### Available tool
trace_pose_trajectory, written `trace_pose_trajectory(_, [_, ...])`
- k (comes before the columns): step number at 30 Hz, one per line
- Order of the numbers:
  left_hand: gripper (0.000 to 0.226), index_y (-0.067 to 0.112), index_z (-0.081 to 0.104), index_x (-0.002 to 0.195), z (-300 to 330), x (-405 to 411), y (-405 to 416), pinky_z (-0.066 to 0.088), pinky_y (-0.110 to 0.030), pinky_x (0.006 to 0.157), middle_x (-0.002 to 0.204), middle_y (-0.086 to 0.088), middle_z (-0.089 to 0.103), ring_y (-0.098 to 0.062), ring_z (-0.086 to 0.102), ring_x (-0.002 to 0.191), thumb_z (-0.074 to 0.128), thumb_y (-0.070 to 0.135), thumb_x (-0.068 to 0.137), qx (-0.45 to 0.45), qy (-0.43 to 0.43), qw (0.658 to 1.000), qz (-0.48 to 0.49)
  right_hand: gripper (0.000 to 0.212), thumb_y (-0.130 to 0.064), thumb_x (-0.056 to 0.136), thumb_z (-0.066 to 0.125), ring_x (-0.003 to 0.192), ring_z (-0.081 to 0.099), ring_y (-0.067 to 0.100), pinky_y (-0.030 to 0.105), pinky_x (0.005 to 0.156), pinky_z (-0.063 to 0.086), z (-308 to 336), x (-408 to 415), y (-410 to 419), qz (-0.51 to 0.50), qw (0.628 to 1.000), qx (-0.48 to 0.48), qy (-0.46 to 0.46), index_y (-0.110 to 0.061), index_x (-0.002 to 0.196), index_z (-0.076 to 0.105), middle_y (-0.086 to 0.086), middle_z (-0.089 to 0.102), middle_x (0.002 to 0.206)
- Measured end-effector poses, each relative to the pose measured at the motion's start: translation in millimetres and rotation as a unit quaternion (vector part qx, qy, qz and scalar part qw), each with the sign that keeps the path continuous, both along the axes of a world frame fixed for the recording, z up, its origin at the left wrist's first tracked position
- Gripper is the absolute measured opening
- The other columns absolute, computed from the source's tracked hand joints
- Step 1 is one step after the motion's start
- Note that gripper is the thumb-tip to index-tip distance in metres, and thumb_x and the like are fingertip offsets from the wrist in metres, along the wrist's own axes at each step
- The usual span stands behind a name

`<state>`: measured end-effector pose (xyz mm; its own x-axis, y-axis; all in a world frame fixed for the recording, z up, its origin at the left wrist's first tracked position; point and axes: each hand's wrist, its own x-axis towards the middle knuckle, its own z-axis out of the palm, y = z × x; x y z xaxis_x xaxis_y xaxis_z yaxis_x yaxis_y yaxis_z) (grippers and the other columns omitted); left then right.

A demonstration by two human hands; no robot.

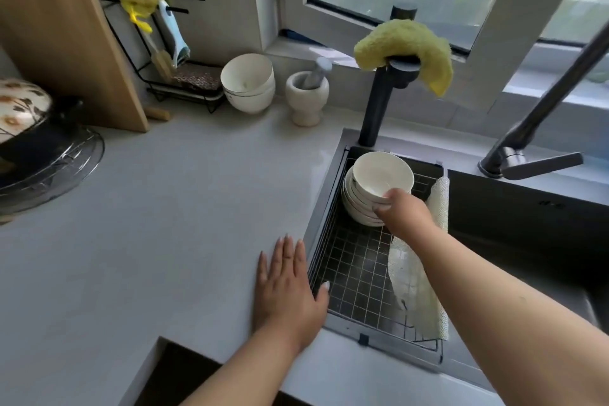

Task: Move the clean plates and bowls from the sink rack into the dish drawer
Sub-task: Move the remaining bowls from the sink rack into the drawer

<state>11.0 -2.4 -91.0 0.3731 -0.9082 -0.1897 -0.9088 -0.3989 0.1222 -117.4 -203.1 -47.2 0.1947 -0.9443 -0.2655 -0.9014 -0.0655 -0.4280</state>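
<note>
A stack of white plates and bowls (361,204) stands at the far end of the black wire sink rack (356,273). The top white bowl (379,175) sits on that stack. My right hand (403,212) reaches over the rack and grips the near rim of the stack's bowls, thumb on the top bowl's edge. My left hand (288,287) lies flat on the grey countertop (164,224) beside the rack's left edge, fingers straight, holding nothing. The dish drawer is not in view.
A white mesh cloth (418,290) hangs over the rack's right side. Behind it stand a dark tap post (379,102) with a yellow cloth (405,43), a second faucet (527,155), a mortar and pestle (306,92), stacked white bowls (247,82) and a utensil rack (164,53).
</note>
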Motion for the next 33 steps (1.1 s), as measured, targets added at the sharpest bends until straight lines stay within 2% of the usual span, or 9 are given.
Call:
trace_pose_trajectory(5, [0.080, 0.014, -0.024, 0.148, 1.7, -1.3, -0.2, -0.015, -0.044, 0.118, 0.155, -0.004, -0.030, -0.018, -0.030, 0.142, 0.006, 0.058, 0.088, -0.002, 0.003, 1.000, 0.001, 0.026, -0.038, 0.089, 0.061, 0.081, 0.062, 0.028, 0.033, 0.066, 0.047, -2.9, -2.4, -5.9, -0.033, 0.995, -0.031, -0.093, -0.013, 0.090, 0.056, 0.006, 0.064, 0.082])
trace_pose_trajectory(8, [0.080, 0.014, -0.021, 0.150, 2.5, -1.7, -0.3, -0.015, -0.043, 0.118, 0.157, -0.004, -0.028, -0.017, -0.029, 0.143, 0.016, 0.057, 0.094, -0.001, 0.001, 1.000, 0.007, 0.023, -0.034, 0.090, 0.062, 0.083, 0.059, 0.026, 0.036, 0.068, 0.049, 0.0, -3.6, -4.6, -0.034, 0.987, -0.053, -0.145, -0.012, 0.093, 0.054, 0.002, 0.064, 0.084])
trace_pose_trajectory(11, [0.079, 0.015, -0.020, 0.151, 4.0, -2.5, -0.2, -0.015, -0.042, 0.118, 0.157, -0.003, -0.026, -0.017, -0.028, 0.144, 0.016, 0.057, 0.095, 0.000, -0.004, 1.000, 0.009, 0.018, -0.029, 0.090, 0.062, 0.082, 0.055, 0.022, 0.032, 0.065, 0.041, 4.2, -8.1, -2.2, -0.018, 0.978, -0.087, -0.191, -0.013, 0.090, 0.054, -0.009, 0.055, 0.075])
trace_pose_trajectory(15, [0.077, 0.016, -0.020, 0.151, 2.8, -3.0, 0.9, -0.014, -0.041, 0.119, 0.158, -0.002, -0.025, -0.015, -0.027, 0.144, 0.017, 0.056, 0.096, -0.001, -0.004, 1.000, 0.014, 0.022, -0.035, 0.086, 0.067, 0.074, 0.053, 0.018, 0.031, 0.061, 0.039, 14.1, -13.9, 8.0, -0.009, 0.965, -0.130, -0.230, -0.017, 0.084, 0.056, -0.001, 0.058, 0.078])
trace_pose_trajectory(24, [0.074, 0.018, -0.010, 0.154, 2.3, -3.7, 0.9, -0.012, -0.038, 0.120, 0.161, 0.003, -0.014, -0.009, -0.019, 0.146, 0.022, 0.054, 0.097, -0.020, 0.007, 0.999, 0.041, 0.025, -0.035, 0.078, 0.075, 0.073, 0.054, 0.017, 0.033, 0.063, 0.046, 29.7, -35.8, 71.8, 0.033, 0.950, -0.131, -0.282, -0.017, 0.082, 0.058, -0.004, 0.056, 0.075])
trace_pose_trajectory(26, [0.075, 0.019, 0.002, 0.156, 2.6, 2.9, -5.3, -0.009, -0.037, 0.120, 0.162, 0.005, -0.005, -0.009, -0.011, 0.148, 0.027, 0.057, 0.097, -0.021, 0.069, 0.996, 0.055, 0.025, -0.035, 0.076, 0.076, 0.071, 0.055, 0.017, 0.032, 0.062, 0.047, 30.9, -44.7, 87.3, 0.059, 0.950, -0.119, -0.283, -0.019, 0.081, 0.057, -0.004, 0.057, 0.073])
trace_pose_trajectory(28, [0.071, 0.017, 0.027, 0.152, 20.4, 9.6, -10.8, 0.005, -0.037, 0.121, 0.160, 0.002, 0.020, -0.015, 0.012, 0.149, 0.031, 0.060, 0.095, -0.060, 0.266, 0.952, 0.138, 0.025, -0.035, 0.075, 0.078, 0.068, 0.056, 0.017, 0.031, 0.060, 0.047, 31.3, -53.6, 100.3, 0.089, 0.952, -0.112, -0.271, -0.021, 0.080, 0.057, -0.003, 0.058, 0.073])
trace_pose_trajectory(30, [0.061, 0.016, 0.043, 0.144, 40.3, 5.6, -7.0, 0.020, -0.029, 0.115, 0.150, 0.000, 0.042, -0.017, 0.033, 0.141, 0.035, 0.055, 0.098, -0.149, 0.476, 0.835, 0.232, 0.027, -0.035, 0.073, 0.079, 0.068, 0.055, 0.016, 0.031, 0.059, 0.047, 32.1, -60.5, 111.1, 0.120, 0.952, -0.112, -0.259, -0.022, 0.079, 0.057, -0.003, 0.056, 0.073])
trace_pose_trajectory(33, [0.051, 0.017, 0.046, 0.140, 57.9, -14.0, 14.8, 0.038, -0.032, 0.105, 0.130, -0.011, 0.059, -0.022, 0.054, 0.123, 0.035, 0.048, 0.101, -0.227, 0.608, 0.696, 0.307, 0.029, -0.033, 0.070, 0.082, 0.066, 0.049, 0.007, 0.020, 0.057, 0.040, 34.6, -65.9, 125.6, 0.178, 0.944, -0.126, -0.247, -0.020, 0.080, 0.058, -0.007, 0.053, 0.075])
